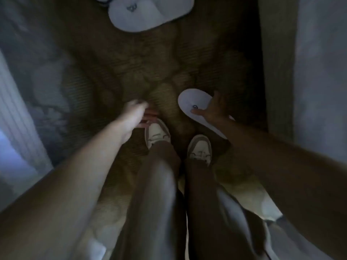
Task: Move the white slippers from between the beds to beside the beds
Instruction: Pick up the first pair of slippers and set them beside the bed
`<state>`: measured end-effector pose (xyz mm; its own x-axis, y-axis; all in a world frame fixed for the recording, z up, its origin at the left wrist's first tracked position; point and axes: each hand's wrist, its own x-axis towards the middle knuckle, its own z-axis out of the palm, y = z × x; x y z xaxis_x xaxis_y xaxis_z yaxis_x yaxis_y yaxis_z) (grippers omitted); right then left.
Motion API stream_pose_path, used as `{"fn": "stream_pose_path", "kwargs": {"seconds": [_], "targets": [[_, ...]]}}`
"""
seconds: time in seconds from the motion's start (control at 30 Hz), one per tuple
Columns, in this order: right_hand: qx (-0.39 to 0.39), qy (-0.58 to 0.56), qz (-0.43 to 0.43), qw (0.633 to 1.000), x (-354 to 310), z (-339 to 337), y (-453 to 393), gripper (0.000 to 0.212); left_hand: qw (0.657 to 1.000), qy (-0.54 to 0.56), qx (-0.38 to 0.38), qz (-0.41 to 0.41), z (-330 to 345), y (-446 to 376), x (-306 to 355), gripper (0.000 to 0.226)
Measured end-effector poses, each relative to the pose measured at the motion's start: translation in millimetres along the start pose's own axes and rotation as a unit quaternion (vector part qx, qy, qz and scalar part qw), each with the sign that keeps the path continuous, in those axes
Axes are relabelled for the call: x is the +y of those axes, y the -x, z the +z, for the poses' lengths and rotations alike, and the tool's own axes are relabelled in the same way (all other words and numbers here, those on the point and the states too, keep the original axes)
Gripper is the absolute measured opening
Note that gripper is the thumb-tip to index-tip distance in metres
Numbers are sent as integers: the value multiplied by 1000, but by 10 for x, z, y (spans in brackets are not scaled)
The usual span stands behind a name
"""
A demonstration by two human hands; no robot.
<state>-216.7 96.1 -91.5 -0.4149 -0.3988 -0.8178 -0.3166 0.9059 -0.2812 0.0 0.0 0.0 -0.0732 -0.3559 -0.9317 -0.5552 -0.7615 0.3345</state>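
Note:
The room is dim. A white slipper with a small dark logo is held in my right hand, thumb on its top, just above the carpet near the right bed. More white slippers lie together on the carpet at the top edge, partly cut off by the frame. My left hand hangs low over the carpet in front of my left shoe, blurred, fingers loosely curled with nothing seen in it.
Patterned brown carpet runs between two beds: pale bedding on the left, a bed side on the right. My two feet in light sneakers stand in the aisle's middle.

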Motion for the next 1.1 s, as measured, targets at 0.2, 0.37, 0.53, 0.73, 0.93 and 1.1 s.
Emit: {"fn": "stream_pose_path", "kwargs": {"seconds": [0.2,0.37,0.53,0.73,0.93,1.1], "targets": [[106,124,12,987,432,479,-366,131,999,-29,-10,-22,8,-568,-416,35],[210,206,9,956,452,493,-281,112,999,-10,-15,-32,85,-620,-514,34],[77,112,-26,990,385,92,-102,74,999,-10,-23,-41,126,-370,-305,34],[-27,-82,3,996,-385,-850,539,58,996,56,-6,-63,-81,453,311,31],[-28,-164,20,986,-1608,-1856,1284,64,986,144,9,-77,-528,1423,1136,30],[21,-149,0,989,-2568,-2476,1570,57,960,264,37,-84,-906,1872,1758,30]]}}
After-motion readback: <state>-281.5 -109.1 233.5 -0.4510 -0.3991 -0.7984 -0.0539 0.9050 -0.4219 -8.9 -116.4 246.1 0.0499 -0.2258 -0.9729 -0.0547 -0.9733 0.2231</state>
